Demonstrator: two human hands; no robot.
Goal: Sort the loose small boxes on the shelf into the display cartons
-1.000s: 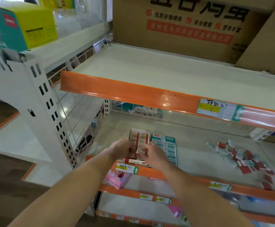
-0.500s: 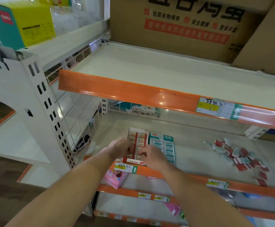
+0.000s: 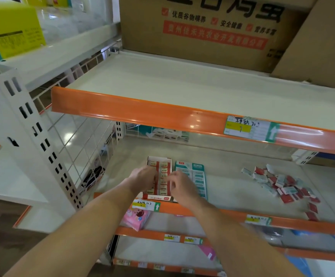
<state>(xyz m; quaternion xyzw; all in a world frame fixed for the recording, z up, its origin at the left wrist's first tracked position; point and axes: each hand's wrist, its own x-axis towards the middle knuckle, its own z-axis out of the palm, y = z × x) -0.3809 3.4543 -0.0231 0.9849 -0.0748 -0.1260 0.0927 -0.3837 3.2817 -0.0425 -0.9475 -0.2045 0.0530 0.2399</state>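
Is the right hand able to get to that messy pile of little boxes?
Probably yes. The right hand is over the cartons, and the bare shelf between it and the pile of loose small boxes holds nothing in the way.

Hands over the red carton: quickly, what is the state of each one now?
Left hand: fingers curled, on the red carton; grip hidden, cannot tell.
Right hand: fingers curled, contents cannot be told.
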